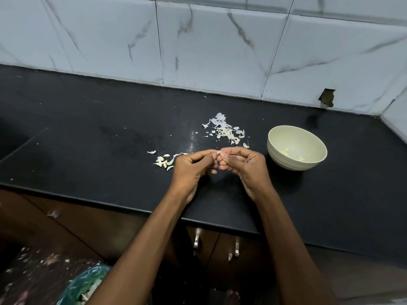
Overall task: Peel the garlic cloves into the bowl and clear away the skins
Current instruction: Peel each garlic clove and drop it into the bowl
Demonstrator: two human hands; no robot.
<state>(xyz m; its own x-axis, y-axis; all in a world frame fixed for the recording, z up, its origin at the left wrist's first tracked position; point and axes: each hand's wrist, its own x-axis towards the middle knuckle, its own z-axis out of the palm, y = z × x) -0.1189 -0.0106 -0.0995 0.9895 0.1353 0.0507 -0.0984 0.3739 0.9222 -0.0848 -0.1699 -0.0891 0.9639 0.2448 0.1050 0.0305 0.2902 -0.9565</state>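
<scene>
Head view, hands: the left hand [193, 166] and the right hand [244, 164] are meeting above the middle of the bench [88, 139], near its front edge, fingers curled in and fingertips touching.
Head view, clove: a garlic clove [219, 152] is being pinched between both sets of fingertips; only a pale sliver is showing, so how much skin is left I cannot tell.
Head view, bowl: the bowl [297, 148] is sitting just right of the right hand, toward the bench's right end, with a few peeled cloves [286, 152] inside.
Head view, skins: a heap of skins [226, 130] is lying behind the hands toward the wall; a smaller heap of garlic bits [164, 161] is lying just left of the left hand.
Risk, slipping: the clove looks small and slick, so a hard pinch could be shooting it onto the bench or off the front edge.
Risk, scattering: the skins are light; a sweeping wrist could be spreading them wider, making clearing harder.
Risk, mixing: with the bowl so near, flakes clinging to the fingers could be dropping in with the clove.
Risk, bowl: a careless reach could be nudging the bowl.
</scene>
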